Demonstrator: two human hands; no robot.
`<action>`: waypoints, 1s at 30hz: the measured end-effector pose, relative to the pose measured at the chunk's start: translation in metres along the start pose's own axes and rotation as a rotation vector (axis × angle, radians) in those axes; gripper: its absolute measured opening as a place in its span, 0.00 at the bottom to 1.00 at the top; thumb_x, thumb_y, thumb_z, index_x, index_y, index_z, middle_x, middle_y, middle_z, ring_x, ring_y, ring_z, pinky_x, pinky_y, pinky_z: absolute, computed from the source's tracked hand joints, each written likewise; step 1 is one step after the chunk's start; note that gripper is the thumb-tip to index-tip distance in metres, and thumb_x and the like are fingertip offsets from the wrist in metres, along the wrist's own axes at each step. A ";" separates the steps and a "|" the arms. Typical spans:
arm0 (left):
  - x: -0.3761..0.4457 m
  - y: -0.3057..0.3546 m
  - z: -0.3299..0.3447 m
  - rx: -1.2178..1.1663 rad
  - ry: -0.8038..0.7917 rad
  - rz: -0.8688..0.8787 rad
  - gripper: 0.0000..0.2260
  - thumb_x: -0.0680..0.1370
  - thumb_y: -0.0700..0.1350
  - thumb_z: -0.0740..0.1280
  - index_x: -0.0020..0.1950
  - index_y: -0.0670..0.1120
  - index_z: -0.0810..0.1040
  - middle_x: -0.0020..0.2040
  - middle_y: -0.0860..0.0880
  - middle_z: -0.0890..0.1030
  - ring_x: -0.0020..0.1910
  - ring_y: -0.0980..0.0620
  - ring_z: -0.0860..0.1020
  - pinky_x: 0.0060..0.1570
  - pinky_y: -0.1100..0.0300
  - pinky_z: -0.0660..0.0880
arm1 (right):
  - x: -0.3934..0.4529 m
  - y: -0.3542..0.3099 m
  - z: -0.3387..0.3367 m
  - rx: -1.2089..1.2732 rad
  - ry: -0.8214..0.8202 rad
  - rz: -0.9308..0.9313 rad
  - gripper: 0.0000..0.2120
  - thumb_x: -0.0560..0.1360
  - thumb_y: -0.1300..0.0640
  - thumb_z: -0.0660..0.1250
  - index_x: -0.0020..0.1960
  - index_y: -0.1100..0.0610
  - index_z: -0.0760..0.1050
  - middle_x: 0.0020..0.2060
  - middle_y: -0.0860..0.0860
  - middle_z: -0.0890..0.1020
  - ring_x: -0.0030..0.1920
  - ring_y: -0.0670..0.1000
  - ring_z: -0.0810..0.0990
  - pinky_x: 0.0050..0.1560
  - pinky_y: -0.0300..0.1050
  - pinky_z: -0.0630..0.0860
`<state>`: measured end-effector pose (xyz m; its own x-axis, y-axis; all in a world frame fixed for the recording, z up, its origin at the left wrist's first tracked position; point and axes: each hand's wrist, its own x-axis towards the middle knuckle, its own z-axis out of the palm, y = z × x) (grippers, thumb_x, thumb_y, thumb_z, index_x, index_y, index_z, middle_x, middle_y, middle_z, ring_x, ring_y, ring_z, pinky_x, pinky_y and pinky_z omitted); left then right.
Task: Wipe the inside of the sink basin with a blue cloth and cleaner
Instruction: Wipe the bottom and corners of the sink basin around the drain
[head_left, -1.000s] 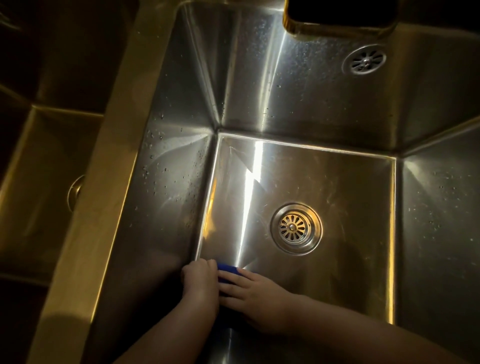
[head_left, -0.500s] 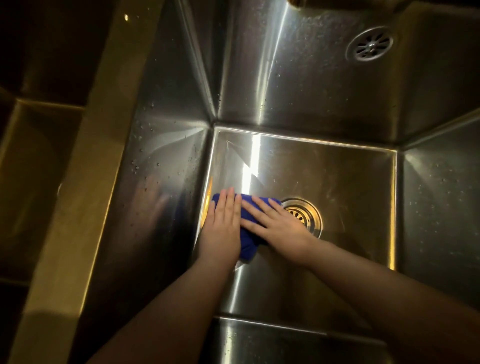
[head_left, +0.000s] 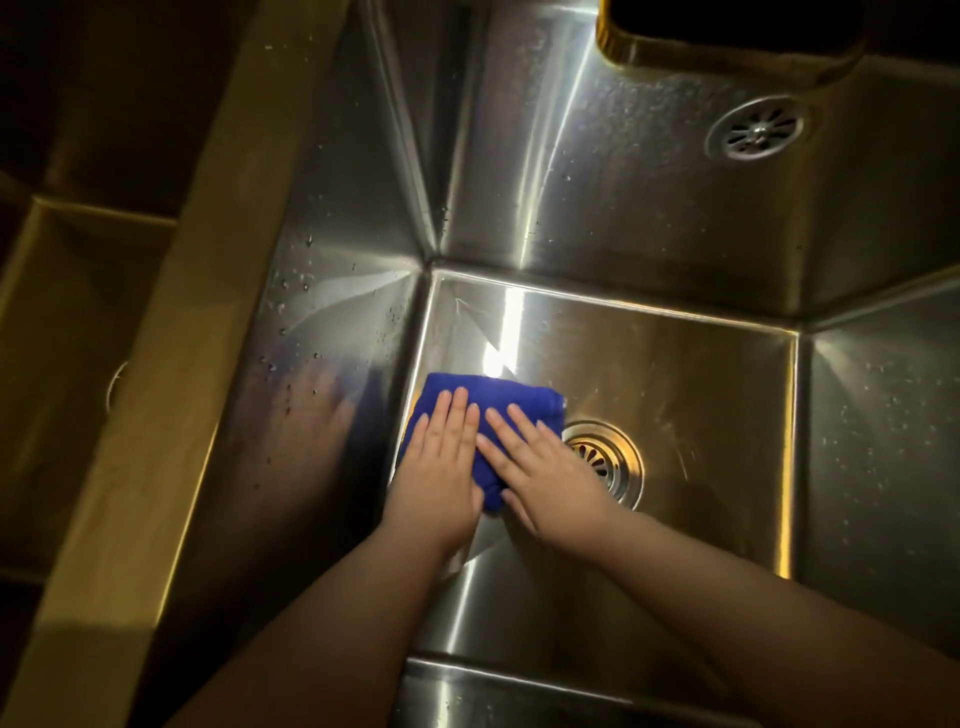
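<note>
a folded blue cloth (head_left: 488, 415) is pressed flat on the floor of a steel sink basin (head_left: 675, 374), left of centre in the frame, just left of the round drain (head_left: 608, 462). the left hand (head_left: 439, 467) and right hand (head_left: 545, 478) are laid side by side on it, each grip released, fingers straight and clenched on nothing. most of the cloth lies beyond the fingertips toward the upper frame, its long axis roughly left to right, and the right hand is nearer the drain.
</note>
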<state>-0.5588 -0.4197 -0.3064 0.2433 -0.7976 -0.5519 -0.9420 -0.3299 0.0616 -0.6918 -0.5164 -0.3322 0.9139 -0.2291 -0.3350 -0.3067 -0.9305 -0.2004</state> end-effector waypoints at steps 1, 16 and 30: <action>0.012 0.000 -0.007 0.013 0.014 -0.012 0.32 0.78 0.50 0.49 0.74 0.41 0.33 0.71 0.43 0.29 0.75 0.44 0.35 0.74 0.49 0.41 | 0.009 0.008 -0.006 0.005 -0.007 0.021 0.31 0.73 0.47 0.48 0.73 0.56 0.61 0.73 0.57 0.62 0.73 0.60 0.60 0.68 0.57 0.62; 0.107 0.005 -0.062 -0.012 0.053 0.017 0.38 0.78 0.51 0.58 0.76 0.42 0.35 0.77 0.44 0.35 0.75 0.45 0.35 0.75 0.49 0.41 | 0.066 0.074 -0.047 0.305 0.152 0.325 0.25 0.78 0.58 0.56 0.74 0.50 0.57 0.77 0.51 0.53 0.76 0.57 0.48 0.74 0.57 0.51; -0.044 0.042 0.017 0.222 -0.445 -0.166 0.35 0.81 0.53 0.54 0.75 0.43 0.33 0.68 0.42 0.26 0.75 0.40 0.36 0.73 0.47 0.46 | -0.053 -0.040 0.001 0.082 -0.157 -0.061 0.37 0.60 0.45 0.73 0.67 0.51 0.71 0.68 0.57 0.72 0.66 0.63 0.71 0.59 0.57 0.74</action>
<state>-0.6132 -0.3899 -0.2932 0.3173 -0.4355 -0.8424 -0.9370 -0.2806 -0.2079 -0.7287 -0.4667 -0.3078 0.8807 -0.1194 -0.4585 -0.2784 -0.9134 -0.2969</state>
